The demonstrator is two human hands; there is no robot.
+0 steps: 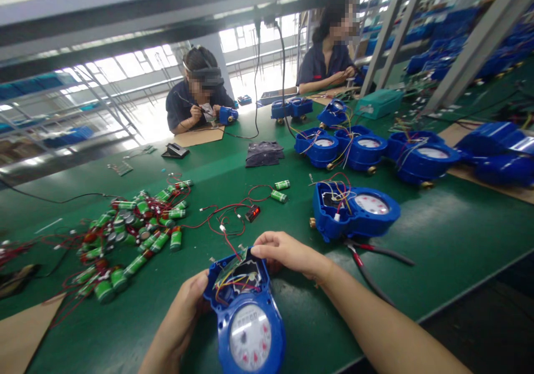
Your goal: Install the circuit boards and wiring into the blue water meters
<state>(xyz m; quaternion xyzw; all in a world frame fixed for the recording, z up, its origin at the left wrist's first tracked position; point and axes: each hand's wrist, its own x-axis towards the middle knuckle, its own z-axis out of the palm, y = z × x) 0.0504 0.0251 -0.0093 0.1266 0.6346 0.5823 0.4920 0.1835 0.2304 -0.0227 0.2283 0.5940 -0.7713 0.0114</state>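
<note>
A blue water meter (250, 318) with a round white dial lies in front of me, its square wiring compartment uncovered. Inside show coloured wires and a small green circuit board (237, 260) standing tilted near the far edge. My left hand (192, 299) grips the compartment's left side. My right hand (283, 251) is closed on its upper right corner, fingertips partly hidden behind the wall. From the board a red lead with a white connector (222, 228) runs to a small meter with a lit red display (252, 213).
Green batteries (137, 226) with red leads are heaped at left. Another open water meter (354, 210) and red-black pliers (362, 257) are at right, with several more meters behind. A grey cloth (263, 154) lies mid-table. Two co-workers (198, 93) sit across.
</note>
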